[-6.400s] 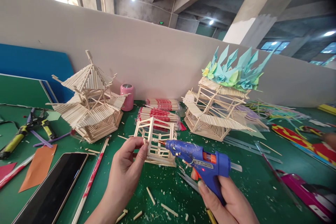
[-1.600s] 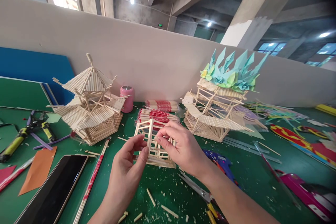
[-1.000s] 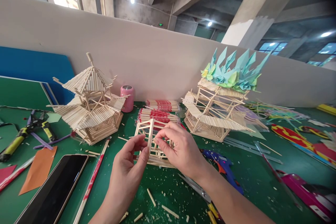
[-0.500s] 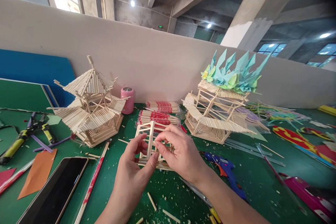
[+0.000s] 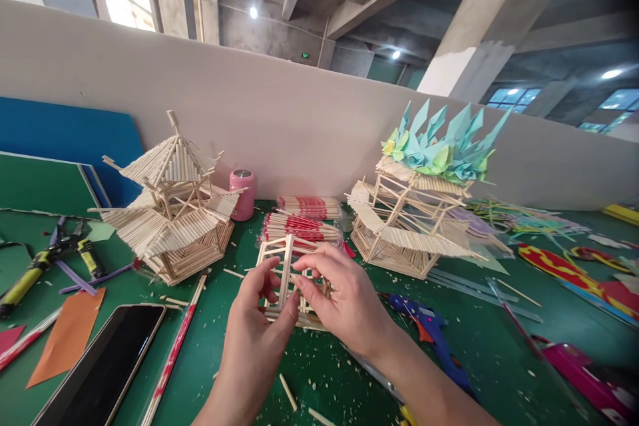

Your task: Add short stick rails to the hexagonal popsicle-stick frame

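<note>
A small house-like frame of thin wooden sticks (image 5: 286,266) stands on the green table in front of me, partly hidden behind my hands. My left hand (image 5: 252,329) grips its left side, the fingers curled behind an upright and the thumb stretched toward the lower front. At the middle of the frame, my right hand (image 5: 347,299) has its thumb and forefinger pinched together on what looks like a short wooden stick, mostly covered by the fingertips. The frame's right side is largely hidden behind that hand.
Stick pavilions stand at left (image 5: 174,213) and right (image 5: 399,213). Red-wrapped stick bundles (image 5: 299,227) and a pink jar (image 5: 242,194) lie behind. A blue glue gun (image 5: 432,329) is at right; a phone (image 5: 104,366), orange paper (image 5: 70,336) and pliers (image 5: 30,276) are at left.
Both hands keep nearly the same grip at the frame. The whole scene sits slightly lower in the picture, and the right fingers have shifted only a little.
</note>
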`<state>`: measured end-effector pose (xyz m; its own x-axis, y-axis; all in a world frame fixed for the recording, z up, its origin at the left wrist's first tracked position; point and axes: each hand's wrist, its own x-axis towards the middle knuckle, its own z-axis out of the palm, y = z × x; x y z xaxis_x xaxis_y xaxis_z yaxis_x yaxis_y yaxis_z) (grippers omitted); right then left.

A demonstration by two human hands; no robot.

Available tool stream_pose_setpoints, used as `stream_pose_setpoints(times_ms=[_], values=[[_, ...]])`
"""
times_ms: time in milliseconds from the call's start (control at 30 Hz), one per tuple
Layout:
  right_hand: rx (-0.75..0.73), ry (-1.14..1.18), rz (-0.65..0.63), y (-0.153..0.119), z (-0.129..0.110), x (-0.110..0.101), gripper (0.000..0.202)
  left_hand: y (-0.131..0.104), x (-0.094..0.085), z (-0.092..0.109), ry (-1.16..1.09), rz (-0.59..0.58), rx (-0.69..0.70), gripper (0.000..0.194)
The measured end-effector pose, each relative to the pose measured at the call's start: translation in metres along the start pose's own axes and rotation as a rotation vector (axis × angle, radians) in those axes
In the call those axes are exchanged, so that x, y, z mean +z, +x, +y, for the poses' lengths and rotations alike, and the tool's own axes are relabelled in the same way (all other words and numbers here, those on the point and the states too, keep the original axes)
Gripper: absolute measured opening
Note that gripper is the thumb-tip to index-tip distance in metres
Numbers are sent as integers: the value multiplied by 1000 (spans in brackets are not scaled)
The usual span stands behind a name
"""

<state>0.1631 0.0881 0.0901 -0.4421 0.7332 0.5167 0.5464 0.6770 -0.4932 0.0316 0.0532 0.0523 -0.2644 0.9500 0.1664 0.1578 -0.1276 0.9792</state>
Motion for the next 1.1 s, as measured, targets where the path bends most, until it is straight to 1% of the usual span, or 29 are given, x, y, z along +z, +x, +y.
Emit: stream_pose_setpoints(times_ms=[167,333,467,733,933,1100], values=[[13,48,2,-1,-1,-4,12,-1,0,1,4,2,-8,39],[93,121,43,0,-1,-13,11,-1,-1,1,13,-6,-33,41],[87,116,9,-2,2,-14,10,0,-2,2,7,-21,-56,44],[74,94,17,-7,-1,-15,12,-1,-6,6,-179,-38,-142,43],[11,-2,24,-10,-3,-7,15,0,-7,7,-193,-28,-153,40],[-17,-55,50,-9,-4,0,14,0,-5,7,-213,-15,-152,43]])
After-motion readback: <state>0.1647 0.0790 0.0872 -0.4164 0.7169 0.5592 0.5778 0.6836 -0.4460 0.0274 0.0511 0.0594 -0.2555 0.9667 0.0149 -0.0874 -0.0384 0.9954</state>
